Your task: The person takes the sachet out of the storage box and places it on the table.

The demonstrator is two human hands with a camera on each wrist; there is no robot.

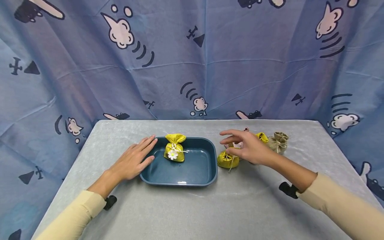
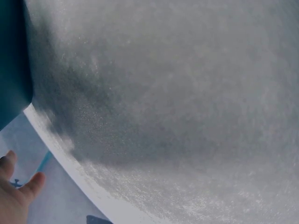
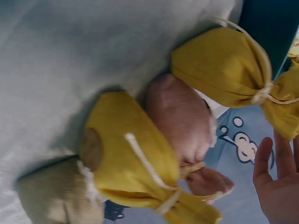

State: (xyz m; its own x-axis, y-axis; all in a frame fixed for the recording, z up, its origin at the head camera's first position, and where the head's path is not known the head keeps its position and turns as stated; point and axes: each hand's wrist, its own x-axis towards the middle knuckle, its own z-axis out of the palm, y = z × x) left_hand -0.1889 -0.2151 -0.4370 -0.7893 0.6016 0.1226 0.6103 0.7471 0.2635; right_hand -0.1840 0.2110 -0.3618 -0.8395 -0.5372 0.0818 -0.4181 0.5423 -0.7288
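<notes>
My left hand (image 1: 133, 161) lies flat against the left rim of a dark blue tub (image 1: 178, 183), fingers straight. Inside the tub, a yellow drawstring pouch (image 1: 179, 156) with a white flower stands upright. Above another yellow pouch (image 1: 226, 161), just right of the tub, my right hand (image 1: 250, 148) hovers with thumb and fingers apart. In the right wrist view, that hand (image 3: 280, 193) is close to the yellow pouch's tied neck (image 3: 261, 95), and no grip on it is visible. A pink pouch (image 3: 180, 116) lies next to it, partly hidden by my hand in the head view.
Farther right are another yellow pouch (image 3: 126, 149) and an olive-beige pouch (image 1: 278, 143), bunched with the pink one. A pale grey cloth covers the table (image 1: 186, 213). Behind it hangs a blue patterned curtain (image 1: 168, 73).
</notes>
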